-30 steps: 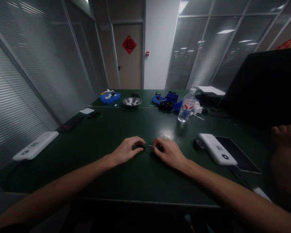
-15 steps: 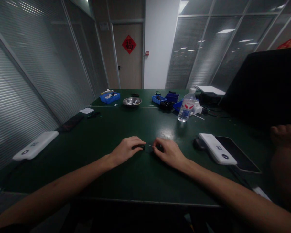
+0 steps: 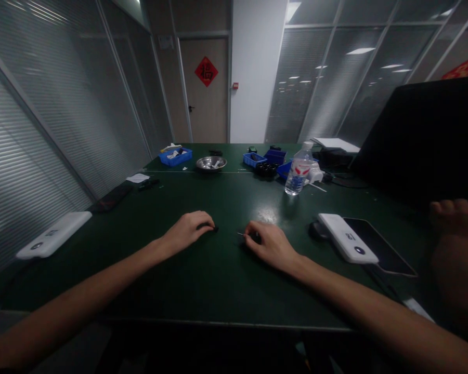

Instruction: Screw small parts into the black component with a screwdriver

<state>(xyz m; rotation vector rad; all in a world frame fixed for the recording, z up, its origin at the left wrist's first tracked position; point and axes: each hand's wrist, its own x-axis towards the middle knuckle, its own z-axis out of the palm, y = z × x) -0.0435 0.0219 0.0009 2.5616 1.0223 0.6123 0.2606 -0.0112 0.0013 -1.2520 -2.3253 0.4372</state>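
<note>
Small black part [image 3: 216, 229] pinched in the fingertips of the left hand [image 3: 190, 227], at the green tabletop [image 3: 226, 285], contact unclear, slim metal-tipped tool [image 3: 241, 234] held between thumb and fingers of the right hand [image 3: 270, 241], hands apart, water bottle [image 3: 298, 170] beyond

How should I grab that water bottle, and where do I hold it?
I'd wrap a hand around the water bottle at its label, coming from the near side. It stands upright and its round body suits a wrapped hand. A blue tray and other things crowd behind it, so reaching from there looks harder.
</note>
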